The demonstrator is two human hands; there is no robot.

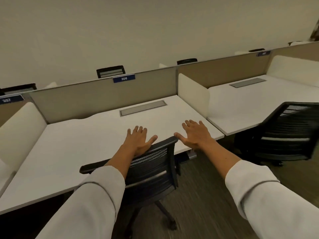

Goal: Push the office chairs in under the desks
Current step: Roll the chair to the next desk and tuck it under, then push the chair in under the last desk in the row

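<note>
Pressing the mesh chair back at centre frame, the left hand lies open. Right hand spreads open beside its top edge, likely for pushing it under the surface.

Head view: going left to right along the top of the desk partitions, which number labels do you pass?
Label 307 → label 306 → a third label, too blurred to read.

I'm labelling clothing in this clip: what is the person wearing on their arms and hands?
Both arms wear loose, plain white long sleeves, pushed back to mid-forearm. The left hand and right hand are bare: no gloves, rings, watch or markings visible.
</note>
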